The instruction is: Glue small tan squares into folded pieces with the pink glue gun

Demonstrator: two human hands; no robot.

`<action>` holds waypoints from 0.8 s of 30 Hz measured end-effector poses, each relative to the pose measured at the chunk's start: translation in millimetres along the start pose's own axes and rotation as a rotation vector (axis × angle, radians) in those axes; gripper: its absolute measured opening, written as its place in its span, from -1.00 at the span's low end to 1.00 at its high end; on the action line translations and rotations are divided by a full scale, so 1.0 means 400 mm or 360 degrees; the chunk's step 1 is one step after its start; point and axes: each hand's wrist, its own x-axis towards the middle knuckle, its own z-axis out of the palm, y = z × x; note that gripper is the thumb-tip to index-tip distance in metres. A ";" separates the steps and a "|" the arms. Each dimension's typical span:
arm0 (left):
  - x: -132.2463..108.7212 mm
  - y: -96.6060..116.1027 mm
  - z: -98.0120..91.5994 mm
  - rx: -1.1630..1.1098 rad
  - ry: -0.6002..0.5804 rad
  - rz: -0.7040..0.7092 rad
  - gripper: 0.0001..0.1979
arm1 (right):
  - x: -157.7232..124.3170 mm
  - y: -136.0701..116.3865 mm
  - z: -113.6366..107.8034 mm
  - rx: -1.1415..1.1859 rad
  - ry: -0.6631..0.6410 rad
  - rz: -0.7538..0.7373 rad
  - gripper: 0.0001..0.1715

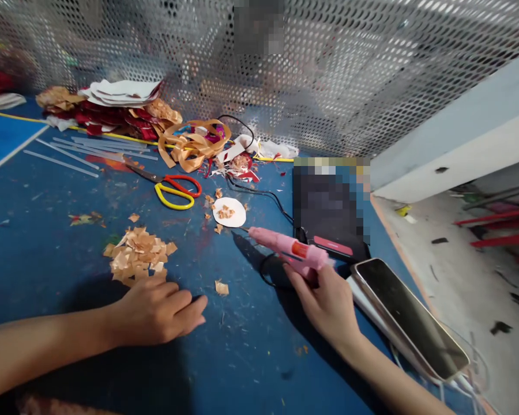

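Observation:
My right hand (328,302) is wrapped around the handle of a pink hot glue gun (285,245). The gun's nozzle points left, close to the lower right edge of a small white paper disc (237,213). Gold-brown paper scraps (226,212) lie on the disc's middle, and a few more surround it. My left hand (160,311) rests low over the table with its fingers curled together; whatever they may hold is hidden. Just beyond it is a pile of gold-brown paper pieces (140,253). One loose piece (221,287) lies to the right of this hand.
Scissors (177,190) with red and yellow handles lie behind the pile. Clear glue sticks (108,145), gold ribbon (185,150) and stacked white and red material (121,95) line the back, before a perforated metal panel (190,63). At right are a phone (410,317) and a dark, partly blurred object (324,202).

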 end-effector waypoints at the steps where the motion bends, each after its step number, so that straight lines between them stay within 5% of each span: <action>1: -0.005 0.002 0.007 -0.0031 -0.0066 -0.0007 -0.83 | -0.003 -0.003 -0.006 -0.0026 0.0056 0.0006 -0.72; 8: 0.003 -0.004 0.010 -0.0130 -0.0401 -0.0090 -0.55 | -0.047 -0.005 -0.023 -0.0019 0.0004 0.0030 -0.58; 15: 0.004 0.002 0.016 -0.0157 -0.0497 -0.0134 -0.52 | -0.057 -0.021 -0.029 -0.0273 -0.0137 -0.0373 -0.75; 24: 0.003 0.004 0.023 -0.0146 -0.0512 -0.0120 -0.51 | -0.049 -0.040 -0.033 -0.0104 -0.0238 -0.0480 -0.84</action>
